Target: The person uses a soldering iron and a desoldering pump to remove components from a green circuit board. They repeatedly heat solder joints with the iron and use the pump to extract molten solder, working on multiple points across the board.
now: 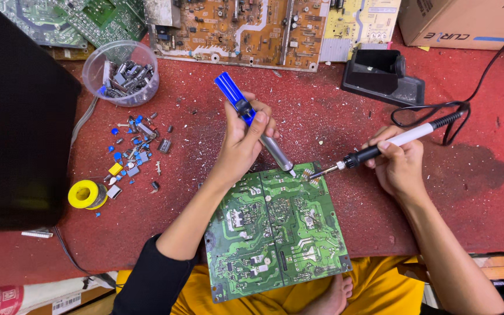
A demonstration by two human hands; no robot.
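The left hand (245, 135) is wrapped around a blue and silver solder sucker (255, 121), fingers closed on its middle and thumb up near the blue plunger. The tool slants down to the right, and its tip sits on the far edge of a green circuit board (275, 230). The right hand (399, 160) is closed around the white handle of a soldering iron (380, 149), held like a pen. The iron's metal tip points left and meets the same far edge of the board, just beside the sucker's tip. A black cord (456, 111) runs from the iron's back end across the table and up to the right.

The circuit board lies tilted, its far part on the red table (322, 111) and its near part over the person's lap, above yellow cloth (374, 286).

To the left, a scatter of small blue, yellow and grey parts (132, 154) lies on the table, with a yellow spool of solder (86, 194) near them. Farther back stands a clear plastic cup (121, 73) filled with grey metal parts. A black iron stand (383, 76) sits well to the right of the cup. An orange circuit board (240, 29) and other green boards (71, 20) lie along the far edge, with a cardboard box (468, 23) in the right corner.
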